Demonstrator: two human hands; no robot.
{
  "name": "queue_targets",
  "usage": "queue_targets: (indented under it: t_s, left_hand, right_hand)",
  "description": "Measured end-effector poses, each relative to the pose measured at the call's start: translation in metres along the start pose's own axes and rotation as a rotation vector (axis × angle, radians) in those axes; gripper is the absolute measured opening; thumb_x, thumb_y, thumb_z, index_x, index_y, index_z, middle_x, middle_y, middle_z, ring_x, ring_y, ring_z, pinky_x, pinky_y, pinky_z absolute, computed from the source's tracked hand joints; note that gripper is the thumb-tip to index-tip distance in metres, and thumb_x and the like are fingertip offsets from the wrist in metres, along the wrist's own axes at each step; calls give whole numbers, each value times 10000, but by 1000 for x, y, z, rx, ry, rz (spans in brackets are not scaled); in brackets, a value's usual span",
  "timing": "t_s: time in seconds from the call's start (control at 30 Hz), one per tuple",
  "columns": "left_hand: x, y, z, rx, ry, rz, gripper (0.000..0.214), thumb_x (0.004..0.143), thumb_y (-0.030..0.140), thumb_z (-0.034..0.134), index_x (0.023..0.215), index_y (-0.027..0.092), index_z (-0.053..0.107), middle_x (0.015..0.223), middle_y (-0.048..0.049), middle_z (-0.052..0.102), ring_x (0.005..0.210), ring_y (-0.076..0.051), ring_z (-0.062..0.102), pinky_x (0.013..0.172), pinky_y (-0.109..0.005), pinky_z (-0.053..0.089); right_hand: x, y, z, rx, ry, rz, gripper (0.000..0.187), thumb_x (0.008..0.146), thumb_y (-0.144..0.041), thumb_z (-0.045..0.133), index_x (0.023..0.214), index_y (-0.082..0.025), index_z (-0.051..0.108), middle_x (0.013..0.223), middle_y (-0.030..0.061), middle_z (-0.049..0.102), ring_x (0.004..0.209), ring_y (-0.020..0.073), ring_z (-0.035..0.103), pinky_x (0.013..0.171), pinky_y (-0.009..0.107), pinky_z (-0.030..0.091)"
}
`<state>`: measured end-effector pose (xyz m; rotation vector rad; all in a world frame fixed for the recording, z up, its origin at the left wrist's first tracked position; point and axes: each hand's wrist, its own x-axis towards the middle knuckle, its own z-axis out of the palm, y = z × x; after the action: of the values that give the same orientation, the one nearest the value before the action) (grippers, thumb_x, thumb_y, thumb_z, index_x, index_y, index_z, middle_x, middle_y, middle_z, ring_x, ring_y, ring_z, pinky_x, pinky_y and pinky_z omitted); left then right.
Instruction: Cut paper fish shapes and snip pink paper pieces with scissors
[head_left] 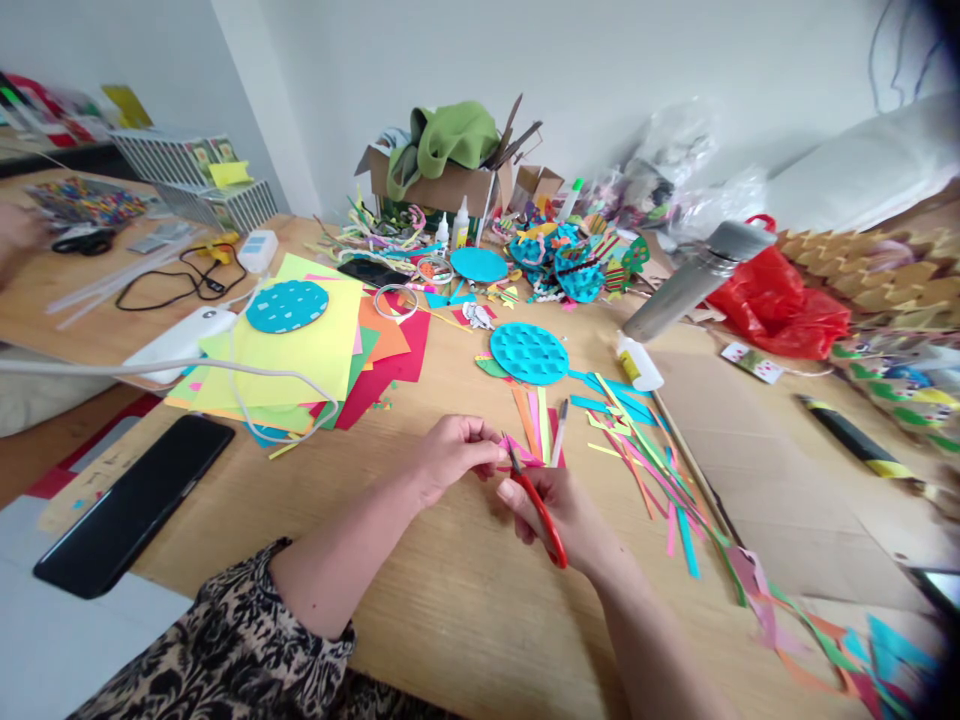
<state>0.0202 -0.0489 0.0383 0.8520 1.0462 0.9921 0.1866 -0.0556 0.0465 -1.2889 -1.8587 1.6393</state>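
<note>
My right hand is closed round the red handles of a pair of scissors, whose blades point up and away from me. Between the fingertips of my left hand is a small piece of pink paper, right at the blades. Whether the blades are cutting into it I cannot tell. Just beyond lie orange, pink and yellow paper strips and a pen. Farther back sits a round blue disc with a raised pattern.
Coloured paper sheets are piled at the left, near a black phone. To the right lie loose paper strips, a glue bottle, a metal flask and cardboard. A filled carton stands at the back.
</note>
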Motion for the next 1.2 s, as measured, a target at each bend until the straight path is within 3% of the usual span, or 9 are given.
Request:
queue_targets:
  t_s: [0.17,0.83,1.2]
  left_hand:
    - [-1,0,-1,-6,-11,-28,169,576,260,691,653,145,594,569,14,580,526,-98,516,551,-246,404]
    - [0,-1,-3,-18,-43,-52,191,582,273,731,644,132,617,575,5,573,525,-87,492,537,-240,362]
    - [1,-1,-3,-61,12,-66,186,557,259,721,638,138,605,501,20,547,487,-87,479,501,-231,351]
  right_hand:
    - [-1,0,0,24,7,47,576,682,-725,637,536,-190,481,400,-6,494,364,97,448,376,215,332]
    - [-1,-3,0,18,-1,3,580,727,-718,591,509,-193,476,396,4,491,364,91,436,375,215,328]
    - [-3,0,-1,15,14,55,555,714,-707,614,539,-195,491,390,-6,505,340,97,455,362,218,343]
